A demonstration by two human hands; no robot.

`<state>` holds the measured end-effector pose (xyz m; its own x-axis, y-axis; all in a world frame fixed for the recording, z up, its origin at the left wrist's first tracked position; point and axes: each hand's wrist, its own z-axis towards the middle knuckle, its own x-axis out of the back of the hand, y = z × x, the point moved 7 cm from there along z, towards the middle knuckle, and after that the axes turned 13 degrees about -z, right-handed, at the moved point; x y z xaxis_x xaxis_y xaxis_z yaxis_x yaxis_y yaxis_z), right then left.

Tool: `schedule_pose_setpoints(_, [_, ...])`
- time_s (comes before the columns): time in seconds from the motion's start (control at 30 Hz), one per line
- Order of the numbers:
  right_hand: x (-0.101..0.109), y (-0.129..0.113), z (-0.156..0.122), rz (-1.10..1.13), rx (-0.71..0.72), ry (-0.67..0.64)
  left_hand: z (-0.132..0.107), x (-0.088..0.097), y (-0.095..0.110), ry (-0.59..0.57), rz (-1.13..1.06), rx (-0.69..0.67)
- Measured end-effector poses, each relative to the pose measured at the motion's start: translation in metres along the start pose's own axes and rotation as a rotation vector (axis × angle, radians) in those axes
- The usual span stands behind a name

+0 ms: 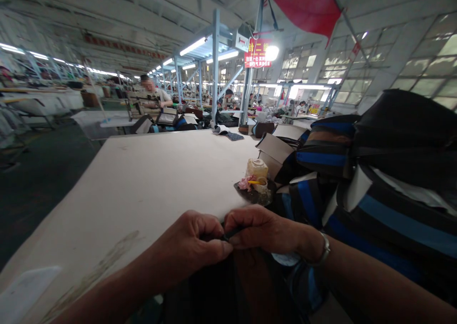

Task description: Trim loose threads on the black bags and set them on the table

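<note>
Side by side at the front edge of the table, my left hand [194, 243] and my right hand [266, 228] both pinch the top edge of a dark fabric piece [252, 281] with a brown stripe. The piece hangs below them, its lower part in shadow. Thumbs and forefingers are pressed together, nearly touching at the edge. A bracelet [325, 250] circles my right wrist. Just beyond that hand sits a dark dish [262, 197] with a yellowish container [257, 167], a pink crumpled bit [246, 183] and a small yellow item.
A pale tabletop [157, 176] stretches ahead, stained near the front left. Black and blue sewn fabric pieces [392, 209] are heaped high on the right. Small fabric scraps [228, 133] lie at the far edge. Beyond, a person [157, 95] sits by a sewing machine.
</note>
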<state>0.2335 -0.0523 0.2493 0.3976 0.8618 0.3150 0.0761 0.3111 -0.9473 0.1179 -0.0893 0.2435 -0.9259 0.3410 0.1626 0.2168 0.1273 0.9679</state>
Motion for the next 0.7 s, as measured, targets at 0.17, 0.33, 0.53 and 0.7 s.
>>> schedule_pose_setpoints(0.17, [0.000, 0.010, -0.002, -0.019, -0.061, 0.017, -0.002, 0.003, 0.000, -0.007, -0.024, -0.047])
schedule_pose_setpoints(0.33, [0.004, -0.001, -0.006, -0.167, -0.042, 0.059, -0.003, 0.005, 0.005, -0.007, 0.013, -0.097])
schedule_pose_setpoints(0.53, [0.012, -0.010, -0.002, -0.508, 0.012, 0.255, -0.004, 0.000, 0.020, 0.062, 0.340, -0.263])
schedule_pose_setpoints(0.7, [0.014, -0.007, -0.002, -0.592, 0.034, 0.341, -0.010, -0.002, 0.015, 0.072, 0.656, -0.406])
